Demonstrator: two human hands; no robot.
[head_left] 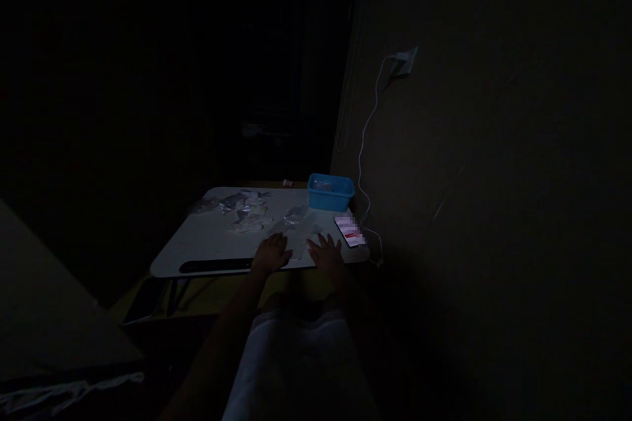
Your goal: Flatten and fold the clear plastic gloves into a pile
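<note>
In dim light, both my hands rest at the near edge of a small white table [202, 243]. My left hand [271, 252] lies palm down, its thumb out to the right and no held object visible. To its right, my right hand [326, 254] has its fingers spread over the tabletop. Between and just beyond them lies thin clear plastic [297, 247], faint in the dark; whether the fingertips touch it I cannot tell. Farther left sits a loose pile of crumpled clear plastic and pale, flat pieces [249, 214], too dark to name.
At the back right stands a blue plastic basket [330, 200] with clear plastic inside. A lit phone [349, 230] lies at the right edge. A white cable [363, 138] runs to a wall socket [405, 61]. A small pinkish item [288, 182] sits behind the table.
</note>
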